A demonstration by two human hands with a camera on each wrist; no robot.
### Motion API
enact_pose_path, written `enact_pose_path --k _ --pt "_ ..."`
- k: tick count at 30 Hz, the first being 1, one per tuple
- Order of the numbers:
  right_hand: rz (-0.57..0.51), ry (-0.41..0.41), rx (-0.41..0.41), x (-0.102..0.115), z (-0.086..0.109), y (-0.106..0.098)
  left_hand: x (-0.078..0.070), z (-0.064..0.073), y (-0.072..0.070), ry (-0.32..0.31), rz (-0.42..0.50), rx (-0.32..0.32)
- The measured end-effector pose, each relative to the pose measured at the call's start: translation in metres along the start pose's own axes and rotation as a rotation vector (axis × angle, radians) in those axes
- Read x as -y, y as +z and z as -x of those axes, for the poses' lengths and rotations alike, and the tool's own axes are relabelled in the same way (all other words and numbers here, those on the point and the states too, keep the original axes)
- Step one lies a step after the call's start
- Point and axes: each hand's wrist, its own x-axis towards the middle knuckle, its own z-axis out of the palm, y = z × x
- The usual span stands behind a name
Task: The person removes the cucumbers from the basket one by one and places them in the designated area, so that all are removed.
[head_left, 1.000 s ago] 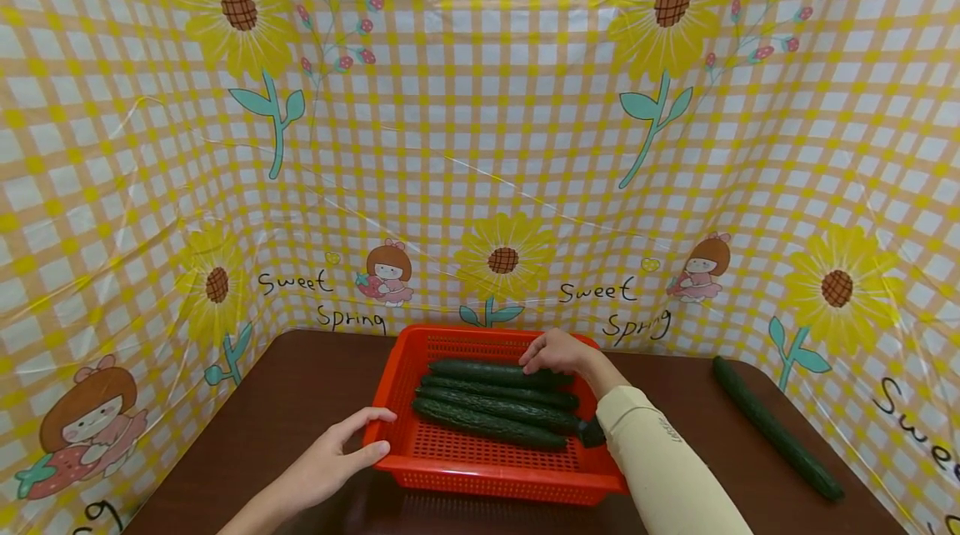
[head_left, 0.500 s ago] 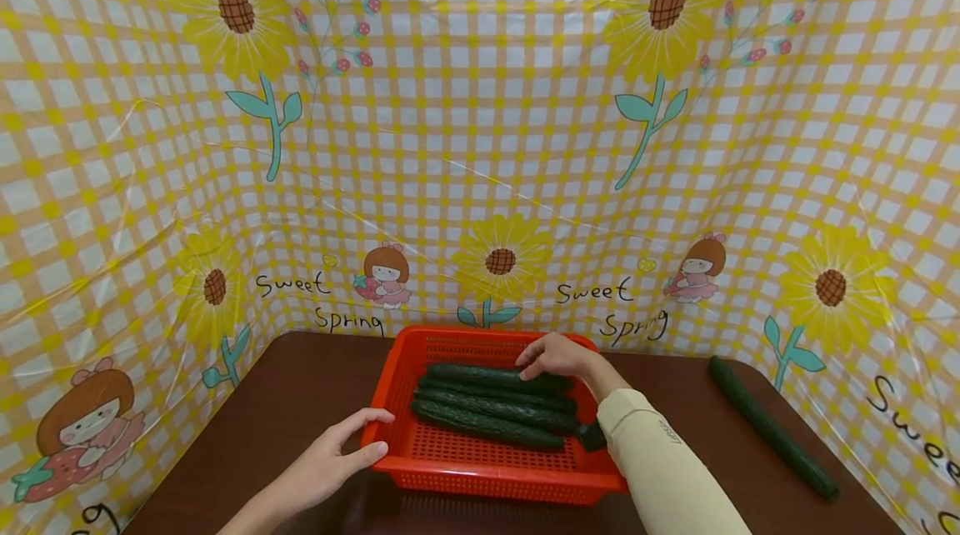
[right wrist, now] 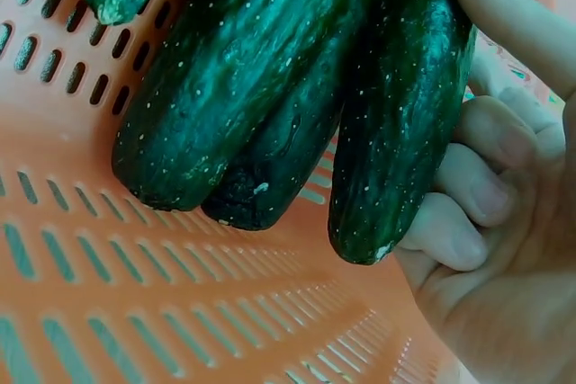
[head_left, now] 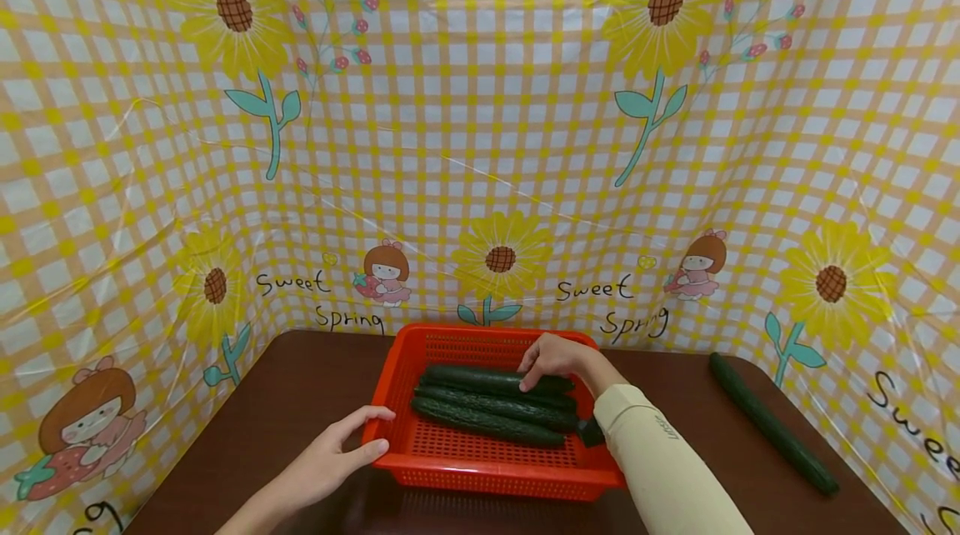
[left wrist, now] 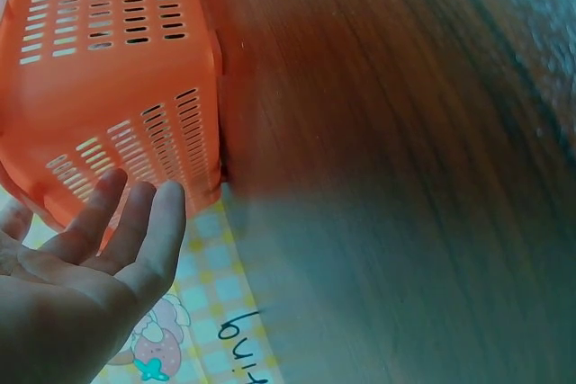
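Observation:
Several dark green cucumbers [head_left: 487, 425] lie side by side in a red perforated plastic basket [head_left: 480, 472]. My right hand [head_left: 557, 356] is over the right part of the farthest cucumber [head_left: 468, 377]. In the right wrist view its thumb lies on one side of that cucumber [right wrist: 396, 132] and the curled fingers on the other, so the hand pinches it near its end. My left hand [head_left: 341, 447] holds the basket's left rim, with thumb and forefinger over the edge. The other fingers [left wrist: 162, 231] rest against the outer wall in the left wrist view.
One more cucumber [head_left: 772, 425] lies slantwise on the dark brown table [head_left: 300, 385] at the right. A checked cloth [head_left: 450, 160] with sunflowers hangs behind the table and along both sides.
My right hand's thumb has come down onto the near side of the farthest cucumber. That cucumber now lies closer against its neighbour. The left hand keeps its place on the rim.

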Motion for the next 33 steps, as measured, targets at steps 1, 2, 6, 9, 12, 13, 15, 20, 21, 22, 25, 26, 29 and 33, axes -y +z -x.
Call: enact_pose_path --k 1,2,6,9,12,13,15,20,21,22,25,26,29,33 --pt "0.002 0.000 0.002 0.000 0.000 0.000 0.000 0.000 0.000 -0.002 0.000 0.000" --pt "0.004 -0.006 0.001 0.000 -0.001 0.000 -0.001 0.000 0.000 -0.004 0.000 0.000" --pt "0.026 -0.010 -0.017 -0.005 -0.002 0.001 -0.001 0.000 0.001 -0.009 -0.010 -0.001" --pt "0.040 -0.001 -0.027 -0.009 -0.003 0.001 0.000 -0.001 0.001 -0.013 -0.018 -0.004" --pt "0.033 0.007 -0.022 -0.012 -0.003 0.001 0.001 -0.001 0.001 -0.015 -0.022 -0.007" --pt "0.033 0.005 -0.016 -0.011 -0.003 0.001 0.001 -0.001 0.001 -0.018 -0.023 -0.008" --pt "0.033 0.013 -0.005 -0.012 -0.003 0.001 0.001 0.000 0.001 -0.022 -0.023 -0.006" --pt "0.020 0.026 0.008 -0.014 -0.004 0.002 -0.001 0.000 0.001 -0.022 -0.022 -0.003" --pt "0.009 0.024 0.010 -0.015 -0.004 0.002 -0.001 0.000 0.001 -0.018 -0.023 -0.004" --pt "-0.001 0.023 0.012 -0.016 -0.005 0.002 -0.001 0.000 0.001 -0.016 -0.022 -0.004" --pt "-0.026 0.019 0.017 -0.018 -0.006 0.002 -0.001 0.000 0.001 -0.013 -0.019 -0.005" --pt "-0.034 0.019 0.018 -0.018 -0.006 0.002 -0.001 0.000 0.001 -0.013 -0.016 -0.006" --pt "-0.053 0.014 0.012 -0.018 -0.006 0.003 0.000 -0.001 0.001 -0.017 -0.010 -0.008" --pt "-0.084 0.000 0.020 -0.018 -0.004 0.005 0.001 0.000 0.002 -0.020 0.002 0.001"
